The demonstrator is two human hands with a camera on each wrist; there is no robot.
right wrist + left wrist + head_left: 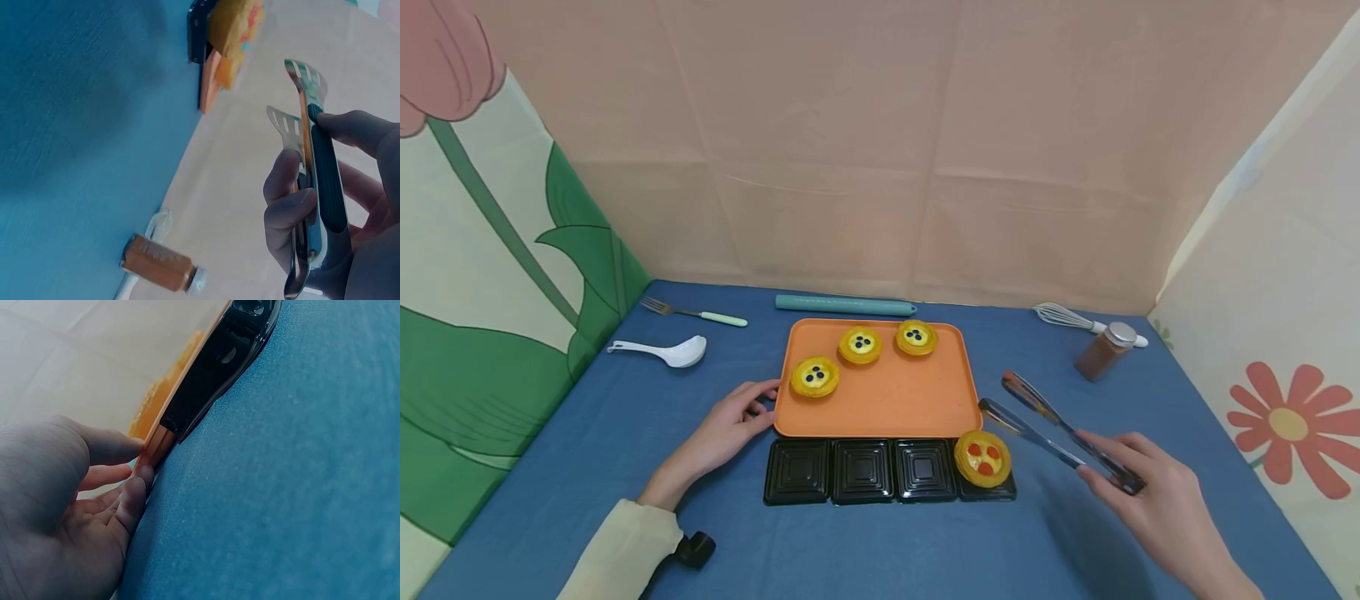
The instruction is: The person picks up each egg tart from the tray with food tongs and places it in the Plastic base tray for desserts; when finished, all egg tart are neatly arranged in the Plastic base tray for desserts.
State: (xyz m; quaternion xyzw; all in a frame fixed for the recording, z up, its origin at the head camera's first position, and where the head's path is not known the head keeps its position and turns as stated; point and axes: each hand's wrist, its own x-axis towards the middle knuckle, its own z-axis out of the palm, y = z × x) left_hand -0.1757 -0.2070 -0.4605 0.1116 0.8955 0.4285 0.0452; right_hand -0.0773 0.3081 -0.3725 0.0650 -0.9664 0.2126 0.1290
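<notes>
My left hand point(735, 421) pinches the left edge of an orange tray point(895, 400), thumb above and fingers below in the left wrist view. Three egg tarts with dark blue dots lie on the tray: a front-left tart point(815, 377), a middle tart point(860, 345) and a back-right tart point(917, 338). A tart with red-orange spots point(982, 459) sits in the rightmost compartment of a black mold point(862, 471) at the tray's front. My right hand point(1157, 500) grips metal tongs point(325, 162); their tips are apart with nothing between them, just right of the tray.
Along the back lie a fork point(722, 318), a teal stick-shaped packet point(846, 306) and a whisk point(1063, 317). A white ladle point(681, 352) rests at the left. At the right stands a brown jar with a silver lid point(1101, 354), close to the whisk's handle.
</notes>
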